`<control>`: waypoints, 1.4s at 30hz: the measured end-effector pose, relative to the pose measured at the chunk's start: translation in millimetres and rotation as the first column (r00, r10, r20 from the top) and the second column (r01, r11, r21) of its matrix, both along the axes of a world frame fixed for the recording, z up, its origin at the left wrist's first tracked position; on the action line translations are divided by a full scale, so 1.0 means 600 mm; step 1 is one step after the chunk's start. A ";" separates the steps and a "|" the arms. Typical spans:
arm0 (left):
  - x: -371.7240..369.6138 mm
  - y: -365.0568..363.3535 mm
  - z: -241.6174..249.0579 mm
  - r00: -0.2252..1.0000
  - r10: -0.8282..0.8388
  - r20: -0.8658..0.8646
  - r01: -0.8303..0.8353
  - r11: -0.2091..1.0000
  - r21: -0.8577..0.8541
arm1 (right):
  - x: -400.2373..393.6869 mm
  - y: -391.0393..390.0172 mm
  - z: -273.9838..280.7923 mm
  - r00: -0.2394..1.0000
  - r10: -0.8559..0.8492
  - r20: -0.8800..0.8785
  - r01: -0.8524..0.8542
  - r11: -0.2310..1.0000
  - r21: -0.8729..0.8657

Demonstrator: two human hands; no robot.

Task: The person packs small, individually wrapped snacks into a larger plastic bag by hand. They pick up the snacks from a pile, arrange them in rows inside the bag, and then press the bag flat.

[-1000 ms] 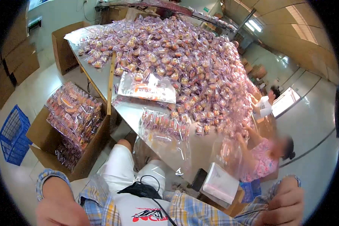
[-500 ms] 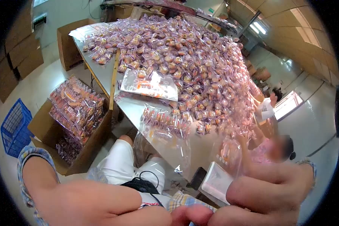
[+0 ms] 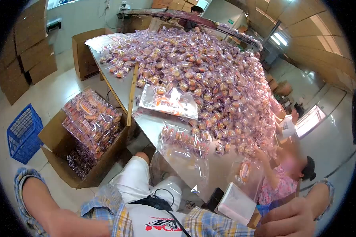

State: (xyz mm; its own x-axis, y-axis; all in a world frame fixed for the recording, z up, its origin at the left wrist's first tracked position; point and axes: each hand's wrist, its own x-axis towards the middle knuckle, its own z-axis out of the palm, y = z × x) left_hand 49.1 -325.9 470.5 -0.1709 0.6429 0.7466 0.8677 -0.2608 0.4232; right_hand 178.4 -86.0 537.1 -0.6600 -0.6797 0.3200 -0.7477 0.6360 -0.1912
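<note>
My left hand [image 3: 77, 226] is low at the left, blurred by motion beside the front of my open plaid shirt [image 3: 120, 219]; its fingers do not show clearly. At the lower right is my right hand [image 3: 289, 218], its fingers curled at the shirt's other side; whatever they may hold is hidden. A clear bag [image 3: 186, 156] with a row of small wrapped snacks at its far end lies on the table [image 3: 221, 166] in front of me. Beyond it is a printed plastic bag [image 3: 168, 103], beside a large heap of wrapped snacks [image 3: 209, 71].
An open carton [image 3: 61, 168] of packed snack bags stands left, beside a blue basket [image 3: 24, 132]. A wooden strip [image 3: 133, 93] runs along the table edge. A white tray-like object [image 3: 236, 203] is near my right hand. A co-worker in pink [image 3: 279, 181] reaches toward the heap.
Both my hands have dropped lower and moved apart from close in front of the camera, uncovering my shirt front. The scene has shifted slightly down and right in view.
</note>
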 end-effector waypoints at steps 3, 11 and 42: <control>-0.016 -0.021 -0.016 0.993 -0.090 -0.073 0.088 0.996 -0.031 | 0.017 0.005 -0.007 0.990 -0.033 -0.138 0.032 0.999 -0.011; -0.003 0.001 0.034 0.987 0.094 -0.133 -0.131 0.943 -0.306 | -0.001 -0.039 0.010 0.926 -0.290 -0.243 0.316 0.945 0.077; -0.243 0.416 -0.645 0.854 0.520 -0.032 -0.466 0.736 -0.492 | -0.034 0.060 -0.079 0.982 -0.186 -0.032 0.188 0.979 0.080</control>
